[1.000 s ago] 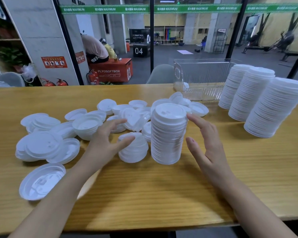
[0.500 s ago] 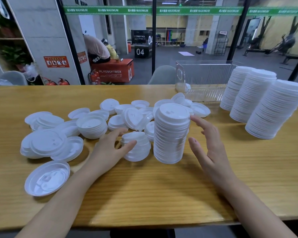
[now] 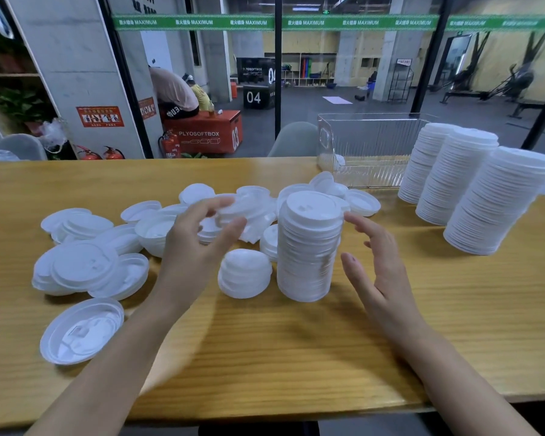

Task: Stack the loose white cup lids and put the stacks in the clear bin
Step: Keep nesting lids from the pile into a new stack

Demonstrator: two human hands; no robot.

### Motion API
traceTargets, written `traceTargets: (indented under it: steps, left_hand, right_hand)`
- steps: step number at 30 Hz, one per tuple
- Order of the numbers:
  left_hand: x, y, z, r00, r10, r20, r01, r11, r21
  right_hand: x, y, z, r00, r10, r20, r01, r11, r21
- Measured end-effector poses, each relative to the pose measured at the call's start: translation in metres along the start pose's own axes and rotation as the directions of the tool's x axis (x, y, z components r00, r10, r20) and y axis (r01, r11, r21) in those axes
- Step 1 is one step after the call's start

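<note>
A tall stack (image 3: 310,247) of white lids stood upright near the middle of the table (image 3: 265,357), with a low stack (image 3: 244,273) of a few lids just beside it on the left. The right hand (image 3: 378,272) hovered just right of the tall stack, palm turned toward it, fingers straight and spread, thumb apart, holding nothing; its index fingertip came very close to the top lids, though contact could not be made out. The left hand (image 3: 195,243) was raised over the pile behind the low stack, its fingers (image 3: 227,202) and thumb curved toward each other around a blurred tilted lid (image 3: 249,212); motion blur hid whether they actually gripped it or only framed it. Loose lids (image 3: 85,269) lay scattered and overlapping across the left half of the table, some rim up and some rim down, and more lay behind the tall stack toward the far edge. One upturned lid (image 3: 82,330) sat alone nearest on the left. The bin (image 3: 368,149), clear and ribbed, stood at the far edge of the table, right of centre, well apart from both hands. To its right, three stacks (image 3: 497,202) taller than the middle one stood close together on the table and outside the bin, the nearest of them leaning a little to the right.
</note>
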State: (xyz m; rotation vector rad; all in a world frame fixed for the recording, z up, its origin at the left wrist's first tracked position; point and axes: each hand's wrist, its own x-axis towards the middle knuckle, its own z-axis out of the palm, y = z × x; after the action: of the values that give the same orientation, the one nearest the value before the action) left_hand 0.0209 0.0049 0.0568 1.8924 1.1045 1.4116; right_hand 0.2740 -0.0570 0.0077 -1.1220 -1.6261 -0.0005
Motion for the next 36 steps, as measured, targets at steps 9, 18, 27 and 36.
traceTargets:
  steps: [9,18,27,36]
  left_hand:
    - [0.016,0.038,0.04,0.955,0.243,0.172,-0.256,0.965,0.054]
    - [0.017,0.03,0.047,0.936,0.261,0.234,-0.293,0.949,0.115]
    - [0.017,0.026,0.049,0.955,0.172,0.24,-0.192,0.979,0.063]
    - [0.014,0.012,0.023,0.976,0.107,0.189,-0.127,0.987,0.096]
  right_hand:
    - [-0.001,-0.002,-0.002,1.0,0.029,-0.009,-0.029,1.0,0.0]
    - [0.0,-0.003,-0.003,1.0,0.024,-0.006,-0.024,1.0,0.004]
    - [0.0,-0.002,-0.003,1.0,0.028,0.001,-0.028,1.0,0.006]
    - [-0.001,-0.003,-0.003,0.999,0.035,0.003,-0.035,0.999,0.009]
